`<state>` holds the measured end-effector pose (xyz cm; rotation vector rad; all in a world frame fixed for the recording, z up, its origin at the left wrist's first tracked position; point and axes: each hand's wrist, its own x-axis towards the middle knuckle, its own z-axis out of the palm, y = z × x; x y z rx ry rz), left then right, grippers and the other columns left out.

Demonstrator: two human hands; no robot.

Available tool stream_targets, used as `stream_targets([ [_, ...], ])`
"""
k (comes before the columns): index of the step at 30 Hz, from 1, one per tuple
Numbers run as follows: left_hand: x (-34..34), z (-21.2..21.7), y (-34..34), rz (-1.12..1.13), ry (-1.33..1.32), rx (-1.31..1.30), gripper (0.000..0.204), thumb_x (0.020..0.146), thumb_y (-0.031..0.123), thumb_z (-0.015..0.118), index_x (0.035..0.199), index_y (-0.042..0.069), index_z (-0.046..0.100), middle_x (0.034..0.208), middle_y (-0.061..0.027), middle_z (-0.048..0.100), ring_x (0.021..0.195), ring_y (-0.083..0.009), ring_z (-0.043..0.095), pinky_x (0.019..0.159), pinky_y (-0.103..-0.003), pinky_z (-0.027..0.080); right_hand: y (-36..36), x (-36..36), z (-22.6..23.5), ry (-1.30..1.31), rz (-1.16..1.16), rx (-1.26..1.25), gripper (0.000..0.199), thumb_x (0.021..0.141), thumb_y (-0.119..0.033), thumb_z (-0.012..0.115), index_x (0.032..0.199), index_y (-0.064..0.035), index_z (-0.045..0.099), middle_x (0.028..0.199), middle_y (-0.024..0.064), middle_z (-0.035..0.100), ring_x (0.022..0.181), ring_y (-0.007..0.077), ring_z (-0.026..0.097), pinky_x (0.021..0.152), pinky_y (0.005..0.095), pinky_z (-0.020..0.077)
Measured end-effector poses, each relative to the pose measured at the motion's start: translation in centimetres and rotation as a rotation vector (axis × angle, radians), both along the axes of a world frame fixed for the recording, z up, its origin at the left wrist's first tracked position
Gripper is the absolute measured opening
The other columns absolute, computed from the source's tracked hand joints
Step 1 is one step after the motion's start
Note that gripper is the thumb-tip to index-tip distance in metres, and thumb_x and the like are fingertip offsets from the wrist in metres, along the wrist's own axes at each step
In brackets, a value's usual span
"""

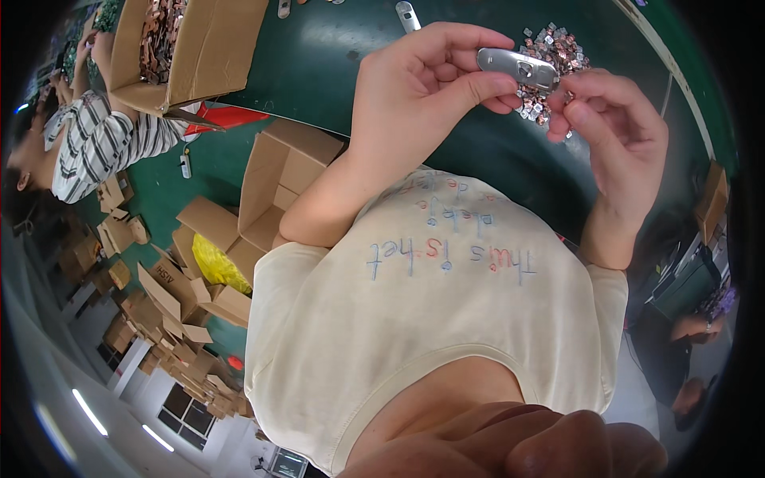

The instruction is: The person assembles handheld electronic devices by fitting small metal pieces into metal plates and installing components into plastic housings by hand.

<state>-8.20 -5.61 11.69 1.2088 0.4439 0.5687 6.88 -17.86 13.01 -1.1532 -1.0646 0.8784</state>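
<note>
My left hand [434,88] grips a long silver metal plate [518,68] with rounded ends and a small square-looking fitting near its middle. Its thumb presses on the near side, with the fingers behind. Close to the plate's right end, my right hand [613,127] is closed in a pinch; what sits between thumb and fingertip is too small to name. Behind both hands a pile of small silver and coppery metal pieces [558,46] lies on the dark green table [311,68]. Another silver plate [407,16] rests beyond my left hand.
An open cardboard box [215,56] full of coppery metal parts stands at the far left. More open cartons [287,163], one holding a yellow bag [217,263], are beside my left arm. A person in a striped shirt [96,139] works at the left; another person [669,358] is at the right.
</note>
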Motion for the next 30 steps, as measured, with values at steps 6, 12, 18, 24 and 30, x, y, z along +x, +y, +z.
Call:
stream_targets([
  [6, -0.4, 0.3, -0.8, -0.027, 0.038, 0.027, 0.025, 0.077, -0.007, 0.060, 0.102, -0.007, 0.056, 0.082, -0.0146, 0.063, 0.072, -0.0188, 0.064, 0.066, -0.024, 0.053, -0.4, -1.0, 0.5, 0.150, -0.109, 0.016, 0.015, 0.078, 0.008, 0.054, 0.093, 0.0071, 0.054, 0.089, 0.0175, 0.059, 0.076, 0.0208, 0.058, 0.069, 0.0290, 0.0479],
  [12, -1.4, 0.6, -1.9, -0.042, 0.017, 0.028, 0.025, 0.076, -0.009, 0.058, 0.102, -0.009, 0.055, 0.082, -0.0142, 0.062, 0.073, -0.0205, 0.064, 0.067, -0.026, 0.054, -0.5, -1.5, -0.5, -1.086, -0.262, 0.366, 0.031, 0.051, 0.003, 0.066, 0.082, 0.0044, 0.063, 0.082, 0.0133, 0.059, 0.077, 0.0259, 0.057, 0.067, 0.0306, 0.0471],
  [18, -1.8, 0.4, -2.0, -0.089, -0.004, 0.140, 0.025, 0.077, -0.010, 0.057, 0.102, -0.010, 0.053, 0.086, -0.0145, 0.061, 0.075, -0.0198, 0.064, 0.069, -0.026, 0.053, -1.0, -2.2, -0.7, -1.406, -0.282, 0.479, 0.026, 0.052, -0.002, 0.064, 0.078, 0.0030, 0.064, 0.087, 0.0106, 0.061, 0.081, 0.0248, 0.059, 0.068, 0.0303, 0.0479],
  [24, -0.8, -0.1, -1.7, -0.104, -0.061, 0.041, 0.026, 0.077, -0.010, 0.058, 0.102, -0.010, 0.053, 0.086, -0.0146, 0.061, 0.075, -0.0196, 0.064, 0.070, -0.026, 0.053, -1.4, -0.9, -0.4, -1.274, -0.224, 0.467, 0.033, 0.062, -0.010, 0.070, 0.091, 0.0013, 0.061, 0.091, 0.0122, 0.063, 0.084, 0.0266, 0.059, 0.071, 0.0315, 0.0476],
  [30, 0.0, -2.7, -0.2, -0.055, 0.109, -0.051, 0.024, 0.075, -0.008, 0.060, 0.099, -0.009, 0.054, 0.083, -0.0143, 0.063, 0.072, -0.0184, 0.064, 0.067, -0.025, 0.053, 0.2, 5.9, -7.3, -0.438, -0.580, 0.033, 0.030, 0.082, -0.003, 0.058, 0.110, 0.0016, 0.051, 0.098, 0.0119, 0.060, 0.089, 0.0165, 0.056, 0.082, 0.0275, 0.0427],
])
